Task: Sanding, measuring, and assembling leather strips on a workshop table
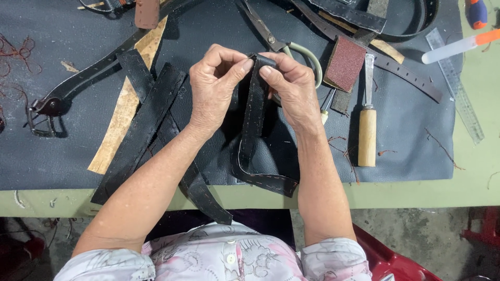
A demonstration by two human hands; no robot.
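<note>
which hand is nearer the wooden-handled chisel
Right. The right hand pinches the black leather strap just left of the chisel; the left hand is farther left, beyond the strap.

hands (255, 88) pinching black strap (253, 117) (stitched, perhaps)

A: Count pls?
B: 2 hands – left hand (213, 88), right hand (294, 86). 1 scissors (276, 41), 1 wood-handled chisel (367, 117), 1 clear ruler (457, 86).
A: Sanding blocks?
B: 1 sanding block (345, 63). 1 buckle (41, 117).
</note>
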